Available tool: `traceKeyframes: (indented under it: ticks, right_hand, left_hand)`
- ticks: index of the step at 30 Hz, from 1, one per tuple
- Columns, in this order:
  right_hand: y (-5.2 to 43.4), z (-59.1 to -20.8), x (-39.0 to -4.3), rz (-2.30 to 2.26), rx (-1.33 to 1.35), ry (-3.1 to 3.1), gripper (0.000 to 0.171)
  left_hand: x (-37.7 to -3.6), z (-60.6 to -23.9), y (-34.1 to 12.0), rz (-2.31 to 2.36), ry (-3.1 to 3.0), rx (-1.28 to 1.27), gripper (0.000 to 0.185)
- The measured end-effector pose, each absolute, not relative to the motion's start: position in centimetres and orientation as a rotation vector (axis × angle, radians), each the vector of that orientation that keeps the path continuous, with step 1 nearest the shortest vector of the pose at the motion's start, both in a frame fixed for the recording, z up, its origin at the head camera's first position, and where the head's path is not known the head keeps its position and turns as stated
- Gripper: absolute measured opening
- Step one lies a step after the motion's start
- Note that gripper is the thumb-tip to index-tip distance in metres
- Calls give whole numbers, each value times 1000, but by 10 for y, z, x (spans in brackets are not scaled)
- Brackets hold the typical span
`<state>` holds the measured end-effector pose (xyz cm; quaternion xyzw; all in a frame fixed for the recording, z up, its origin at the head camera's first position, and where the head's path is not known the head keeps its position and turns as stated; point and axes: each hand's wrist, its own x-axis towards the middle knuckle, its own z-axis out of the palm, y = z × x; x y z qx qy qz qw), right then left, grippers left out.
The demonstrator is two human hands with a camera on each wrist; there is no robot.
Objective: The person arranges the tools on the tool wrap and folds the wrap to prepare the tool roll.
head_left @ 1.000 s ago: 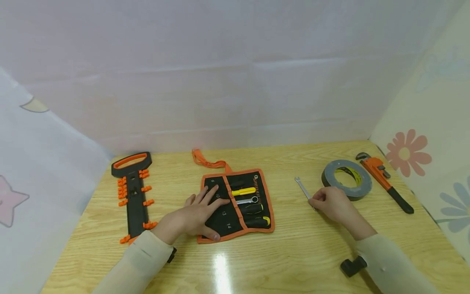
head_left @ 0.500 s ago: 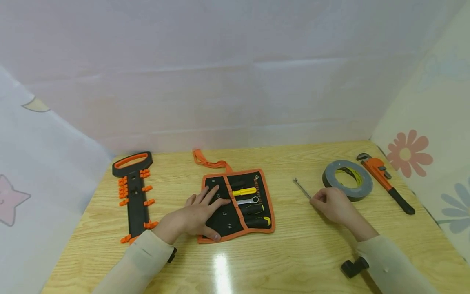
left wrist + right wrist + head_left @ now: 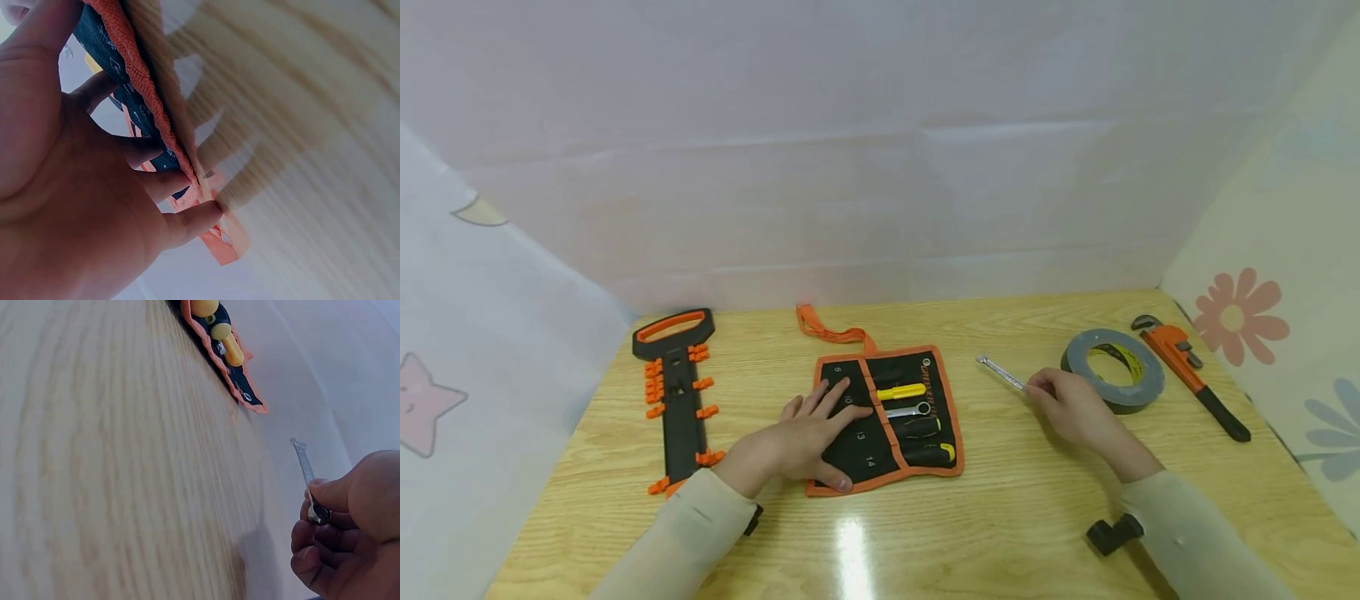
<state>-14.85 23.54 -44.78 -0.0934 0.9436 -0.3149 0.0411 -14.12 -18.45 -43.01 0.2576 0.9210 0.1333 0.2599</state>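
My right hand (image 3: pixel 1071 408) pinches a small silver combination wrench (image 3: pixel 1000 372) near its ring end, between thumb and curled fingers. The wrench's other end points left and away, and in the right wrist view the wrench (image 3: pixel 304 465) shows above the table. With fingers spread, my left hand (image 3: pixel 801 437) rests on the left part of a black tool pouch (image 3: pixel 947 417) edged in orange. Its pockets hold a yellow handle (image 3: pixel 902 391), a larger wrench (image 3: pixel 910 411) and black-and-yellow handles (image 3: pixel 928 454). Pocket numbers show between the fingers.
A roll of grey tape (image 3: pixel 1078 367) lies just beyond my right hand. Farther right is an orange pipe wrench (image 3: pixel 1180 358). At the left lies a black rack (image 3: pixel 681 417) with orange clips. An orange strap (image 3: pixel 831 335) trails behind the pouch. Walls of cloth border the table.
My right hand has lifted the wrench and shifted slightly left and away. The wrench's free end has swung left, toward the pouch. The left hand has stayed in place.
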Motion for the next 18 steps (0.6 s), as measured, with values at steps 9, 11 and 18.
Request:
traceKeyframes:
  ticks: [9,11,18]
  right_hand:
    - [220,-446,-159,-1021,-359,2852,18]
    - [218,-447,-162,-1031,-372,2848,18]
    - [206,-445,-171,-1047,-396,2837,18]
  left_hand:
    - [-141,-429,-184,353,2491,689,105]
    - [-141,-429,-184,352,2490,685,105]
    - [-141,-428,-182,354,2488,697,105]
